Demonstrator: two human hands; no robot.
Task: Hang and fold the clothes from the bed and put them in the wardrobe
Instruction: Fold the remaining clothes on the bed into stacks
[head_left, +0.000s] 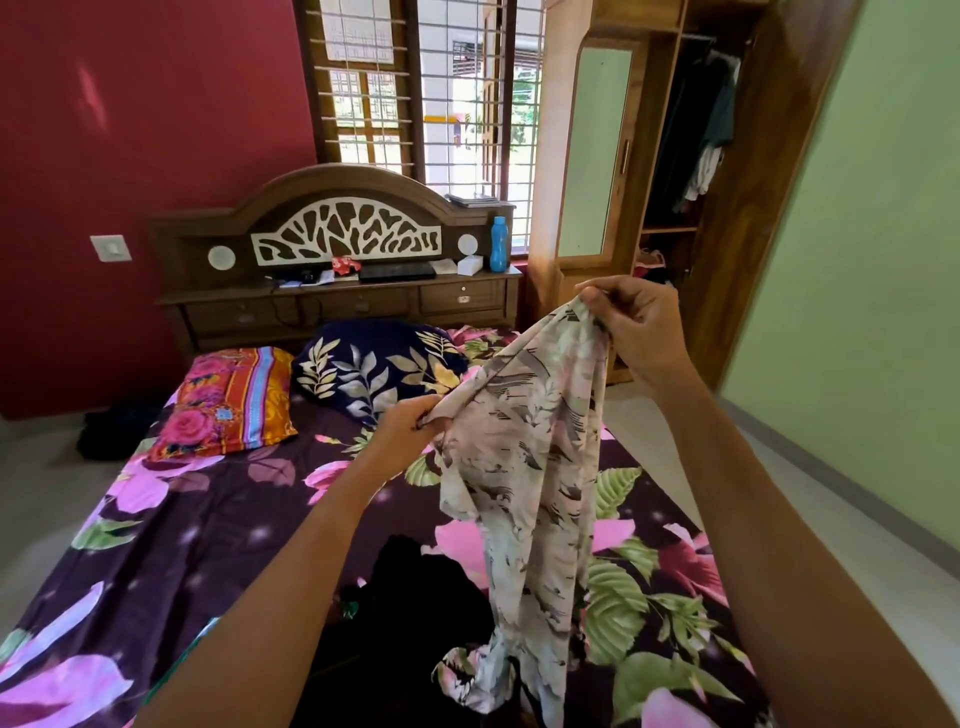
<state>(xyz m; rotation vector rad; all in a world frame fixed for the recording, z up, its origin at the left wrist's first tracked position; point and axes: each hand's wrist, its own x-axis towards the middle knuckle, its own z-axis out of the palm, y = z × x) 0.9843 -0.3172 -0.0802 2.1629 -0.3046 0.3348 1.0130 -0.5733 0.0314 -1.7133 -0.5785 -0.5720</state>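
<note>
Floral garment (524, 467) held up over bed (208, 530); left hand (402, 431) and right hand (639, 327) both pinch its top edge. Looks thin, limp, light; likely best gripped at shoulder seams.

Thin, soft printed garment (524, 467), matt cloth; satiny floral bedsheet (208, 530); glossy carved-wood headboard (332, 218); smooth plastic bottle (497, 244); polished wood wardrobe (737, 208).
</note>
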